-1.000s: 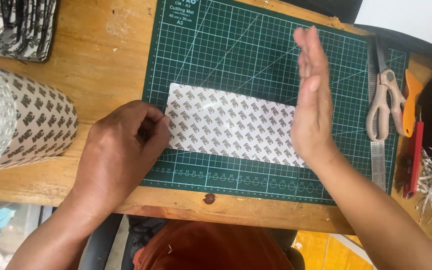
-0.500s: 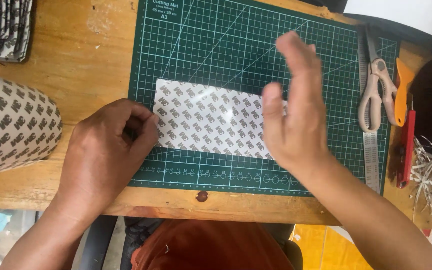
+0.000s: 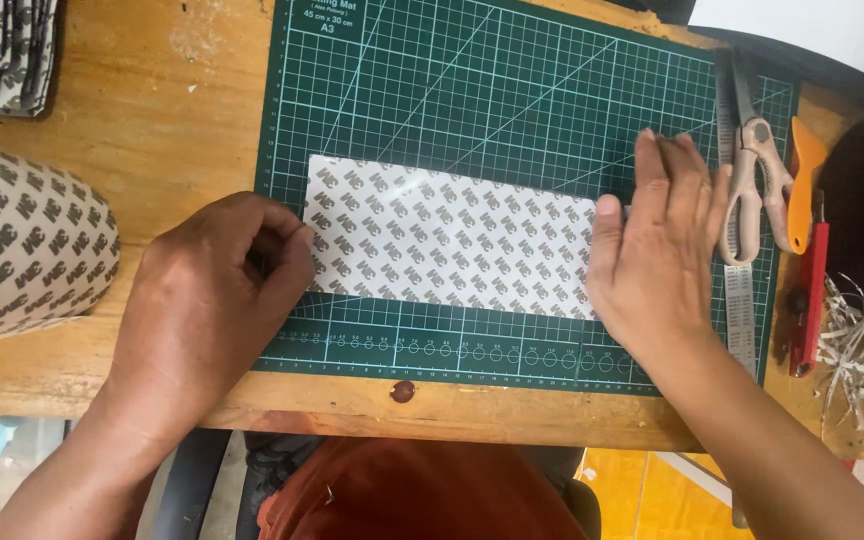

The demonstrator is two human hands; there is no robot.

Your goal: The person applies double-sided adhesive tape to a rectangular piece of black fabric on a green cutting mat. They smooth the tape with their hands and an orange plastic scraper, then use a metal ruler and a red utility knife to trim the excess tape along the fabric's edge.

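Two hands pin one patterned sheet (image 3: pixel 447 240) flat on the green cutting mat (image 3: pixel 512 90), which protects the wooden desk (image 3: pixel 152 120) beneath. The left hand (image 3: pixel 214 300), at nine o'clock of the sheet, is curled with its fingertips pinching the sheet's left edge, probably to lift or separate a layer there. The right hand (image 3: pixel 652 260), at three o'clock, lies open and flat, grasping nothing, its palm pressing the right end down so the sheet cannot slide. A large roll (image 3: pixel 22 245) of the same patterned material rests on the desk at nine o'clock, beyond the left hand. Scissors (image 3: pixel 752 185), a steel ruler (image 3: pixel 739 290), an orange cutter (image 3: pixel 802 180) and a red tool (image 3: pixel 812 290) lie together at three o'clock, within easy reach.
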